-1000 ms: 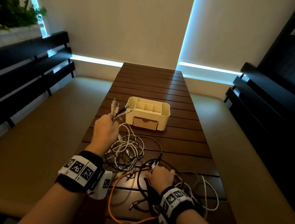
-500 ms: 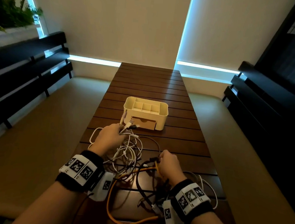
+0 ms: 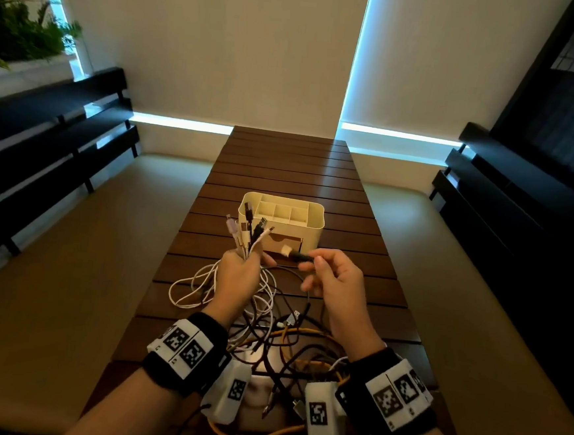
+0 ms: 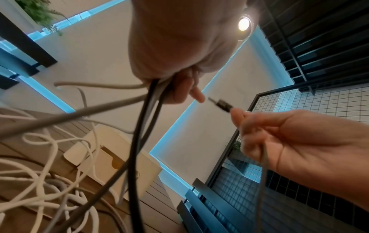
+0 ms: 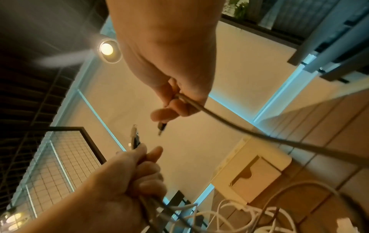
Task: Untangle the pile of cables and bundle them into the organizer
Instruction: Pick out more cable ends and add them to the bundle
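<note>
Two hands work above the desk (image 3: 283, 155) in the head view: the left hand (image 3: 238, 278) grips a bunch of cable ends (image 3: 248, 231) upright, and the right hand (image 3: 337, 283) pinches a black plug (image 3: 296, 254) pointing toward nine o'clock. At twelve o'clock sits the organizer (image 3: 312, 226); the cable pile (image 3: 269, 336) lies at six.

Left wrist view: fingers (image 4: 247, 124) pinch that plug (blurred), cords hanging from the fist.

Right wrist view: likewise, the organizer at four o'clock.
</note>
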A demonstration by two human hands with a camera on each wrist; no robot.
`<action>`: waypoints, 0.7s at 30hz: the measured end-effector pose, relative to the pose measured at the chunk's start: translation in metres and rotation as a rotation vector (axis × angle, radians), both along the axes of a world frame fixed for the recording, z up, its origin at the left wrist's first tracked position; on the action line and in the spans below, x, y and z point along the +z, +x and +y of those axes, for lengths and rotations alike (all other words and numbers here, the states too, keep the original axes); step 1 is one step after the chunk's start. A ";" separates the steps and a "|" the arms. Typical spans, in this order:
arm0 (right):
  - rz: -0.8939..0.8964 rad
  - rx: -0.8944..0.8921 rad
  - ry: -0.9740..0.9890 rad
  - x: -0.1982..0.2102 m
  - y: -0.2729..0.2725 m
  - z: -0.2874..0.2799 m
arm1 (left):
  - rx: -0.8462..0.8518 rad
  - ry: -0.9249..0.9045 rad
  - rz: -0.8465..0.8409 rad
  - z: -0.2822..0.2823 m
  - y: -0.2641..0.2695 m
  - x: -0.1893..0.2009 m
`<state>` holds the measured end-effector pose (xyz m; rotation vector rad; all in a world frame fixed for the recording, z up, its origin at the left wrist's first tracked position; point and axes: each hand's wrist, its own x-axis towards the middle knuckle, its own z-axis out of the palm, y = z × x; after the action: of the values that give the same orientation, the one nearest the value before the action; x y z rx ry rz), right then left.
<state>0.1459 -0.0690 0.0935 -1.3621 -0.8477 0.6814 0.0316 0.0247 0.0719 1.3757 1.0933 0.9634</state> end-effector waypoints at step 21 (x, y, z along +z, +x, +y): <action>-0.075 -0.196 0.057 -0.015 -0.023 0.009 | -0.380 -0.137 -0.267 -0.045 0.016 0.018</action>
<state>0.1233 -0.0595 0.0788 -1.4051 -0.7753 0.4536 0.0471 -0.0205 0.0903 1.2432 0.6540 0.7517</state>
